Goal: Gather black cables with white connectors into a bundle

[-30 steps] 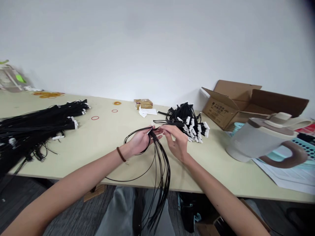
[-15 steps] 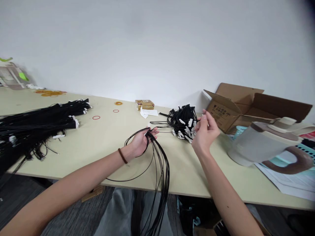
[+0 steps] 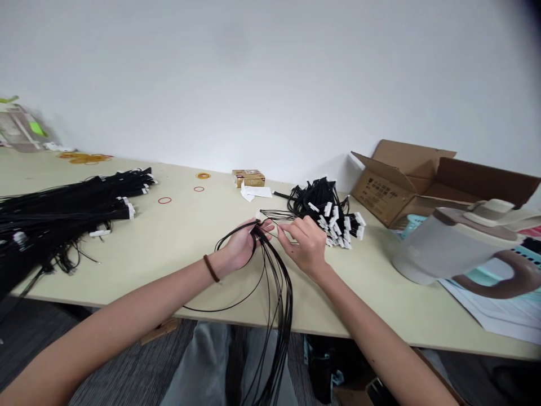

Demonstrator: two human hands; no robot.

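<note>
Over the front middle of the table, my left hand [image 3: 244,246] is closed around a bundle of thin black wires [image 3: 284,276]. A white connector [image 3: 259,215] shows at its fingertips, and the loose wires hang down past the table edge. Close on its right, my right hand [image 3: 307,242] pinches a single black wire near the connector, thumb and forefinger together. The exact pinch point is too fine to make out. Just behind the right hand lies a heap of black cables [image 3: 318,196] with many white connectors [image 3: 336,225].
More black cable bundles [image 3: 84,208] cover the left side. Red rubber bands [image 3: 164,200], a small gold box [image 3: 248,177] and white paper slips [image 3: 256,192] lie farther back. On the right stand an open cardboard box [image 3: 382,189] and a large cup [image 3: 443,245] beside papers [image 3: 490,313].
My right hand has come left and down from beside the cardboard box to the left hand's fingertips. The left hand has stayed in place with the wires.
</note>
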